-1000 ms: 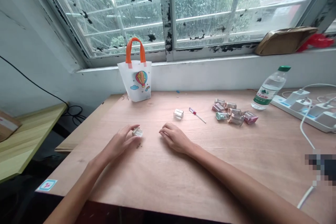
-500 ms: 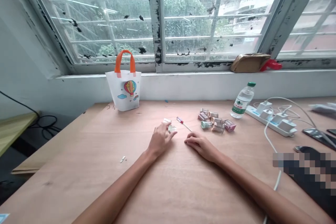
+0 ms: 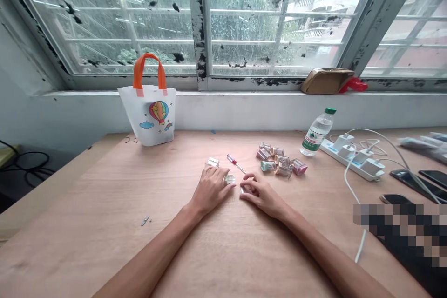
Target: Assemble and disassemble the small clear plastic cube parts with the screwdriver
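Observation:
My left hand point(image 3: 212, 188) rests over the table, its fingers spread and thumb stretched apart. One clear plastic block point(image 3: 229, 179) lies between its forefinger and thumb; another clear plastic block point(image 3: 213, 162) shows just beyond the fingers. Whether the fingertips press on either is unclear. My right hand point(image 3: 257, 192) is curled low at the table, thumb and fingers closed round a small shiny piece point(image 3: 243, 190), mostly hidden. A screwdriver point(image 3: 232, 159) with a red-and-clear handle lies between the hands, its metal shaft ending near the right fingers.
Several wrapped small blocks point(image 3: 282, 160) lie in a group right of the screwdriver. Beyond them stand a water bottle point(image 3: 316, 134) and a power strip point(image 3: 349, 160) with cables. A white bag point(image 3: 148, 118) is at the back left. A small flat piece point(image 3: 145, 220) lies front left.
The view has shifted a little to the right. My right hand's fingers have lifted and curled, and a small shiny piece now shows in them. My left hand stays by the clear blocks.

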A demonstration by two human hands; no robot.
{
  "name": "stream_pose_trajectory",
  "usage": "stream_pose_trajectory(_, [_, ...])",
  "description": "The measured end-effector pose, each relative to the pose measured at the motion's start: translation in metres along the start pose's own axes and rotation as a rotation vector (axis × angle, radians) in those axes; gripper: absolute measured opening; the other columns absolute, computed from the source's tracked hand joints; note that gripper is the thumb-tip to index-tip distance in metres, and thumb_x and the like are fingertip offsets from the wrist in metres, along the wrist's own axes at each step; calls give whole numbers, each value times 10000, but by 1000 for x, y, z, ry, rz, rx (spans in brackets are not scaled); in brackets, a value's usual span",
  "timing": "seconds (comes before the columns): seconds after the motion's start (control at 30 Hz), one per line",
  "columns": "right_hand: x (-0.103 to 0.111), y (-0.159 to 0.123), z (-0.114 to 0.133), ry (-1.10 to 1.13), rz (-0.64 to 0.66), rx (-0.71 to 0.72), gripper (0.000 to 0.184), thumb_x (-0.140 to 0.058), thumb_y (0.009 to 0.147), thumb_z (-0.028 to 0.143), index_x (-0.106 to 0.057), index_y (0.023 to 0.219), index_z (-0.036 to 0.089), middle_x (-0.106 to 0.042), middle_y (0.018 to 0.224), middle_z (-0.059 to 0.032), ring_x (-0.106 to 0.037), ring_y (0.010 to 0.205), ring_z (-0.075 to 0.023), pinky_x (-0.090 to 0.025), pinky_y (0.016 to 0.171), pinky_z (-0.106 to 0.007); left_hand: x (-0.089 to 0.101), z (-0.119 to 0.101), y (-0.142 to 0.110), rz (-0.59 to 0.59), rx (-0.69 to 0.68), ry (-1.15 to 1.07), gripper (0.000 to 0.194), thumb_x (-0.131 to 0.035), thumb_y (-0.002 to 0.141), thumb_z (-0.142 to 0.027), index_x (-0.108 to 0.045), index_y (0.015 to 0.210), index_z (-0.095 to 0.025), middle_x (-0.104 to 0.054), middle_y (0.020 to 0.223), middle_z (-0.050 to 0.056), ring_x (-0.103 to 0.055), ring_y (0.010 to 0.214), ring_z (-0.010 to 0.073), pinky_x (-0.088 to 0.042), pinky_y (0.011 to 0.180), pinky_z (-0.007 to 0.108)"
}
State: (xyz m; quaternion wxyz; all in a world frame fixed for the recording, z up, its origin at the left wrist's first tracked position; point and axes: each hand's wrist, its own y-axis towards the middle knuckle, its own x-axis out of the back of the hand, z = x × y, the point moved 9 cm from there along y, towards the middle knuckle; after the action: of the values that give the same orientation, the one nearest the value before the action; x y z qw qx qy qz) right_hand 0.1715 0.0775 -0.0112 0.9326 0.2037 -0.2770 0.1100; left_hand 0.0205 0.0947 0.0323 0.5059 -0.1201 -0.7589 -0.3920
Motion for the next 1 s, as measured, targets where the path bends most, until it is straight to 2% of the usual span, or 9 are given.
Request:
stream_pose_trajectory(0.2, [1,4,-4,7,-30,-15,231,-681,904,433,-743,964,219,-609,1124,-81,-593,821,-180,-512,765,-351,2,5,-2,-3,57,-74,350,-590,968,-438,-555,1241,-221,-698,1206,98,-624,1156,283,-391,1060,485])
stream_pose_trajectory(0.3, [4,5,-6,68,-32,-38,214,-723,865,413,-722,911,204,-608,1106,-65,-574,808,-166,-479,742,-323,2,6,-2,-2,67,-110,336,-608,963,-420,-552,1226,-218,-695,1219,89,-625,1153,277,-386,1066,488])
stream_pose_trajectory(0.43, [10,4,-12,218,-77,-151,251,-725,853,434,-666,866,190,-568,761,10,-458,625,-130,-365,588,-268,6,5,-2,-28,49,-148,315,-651,935,-447,-558,1138,-225,-709,1124,68,-645,1081,272,-401,1055,496])
stream_pose_trajectory(0.5, [13,3,-15,355,-127,-227,304,-726,843,485,-640,860,194,-523,667,33,-442,597,-132,-335,560,-261,9,3,-4,-67,52,-172,355,-687,895,-501,-561,1079,-224,-707,1065,60,-646,1047,277,-432,1024,489])
stream_pose_trajectory(0.6, [11,0,-11,554,-169,-279,366,-773,784,531,-633,836,196,-558,722,20,-463,621,-132,-360,564,-262,11,-1,-6,-107,82,-195,383,-692,873,-548,-572,1033,-221,-706,1050,65,-637,1028,284,-489,944,458])
stream_pose_trajectory(0.73, [1,-4,-4,693,-165,-326,378,-804,757,527,-656,804,182,-557,712,16,-466,621,-124,-365,561,-256,8,-14,-6,-95,49,-158,321,-699,883,-501,-606,1025,-229,-735,1022,52,-658,1000,273,-506,924,432])
stream_pose_trajectory(0.87, [-5,-9,-2,698,-164,-376,381,-814,747,515,-667,785,165,-554,687,22,-427,569,-94,-325,521,-238,10,-28,-4,-121,-77,-63,263,-673,918,-442,-651,1069,-228,-774,993,31,-699,912,232,-467,980,434])
stream_pose_trajectory(1.0, [-6,-11,3,679,-165,-394,410,-787,756,542,-641,802,161,-587,730,21,-437,527,-74,-321,470,-224,17,-33,-6,-205,-128,-21,193,-656,937,-380,-684,1015,-205,-788,944,17,-715,856,198,-453,964,408])
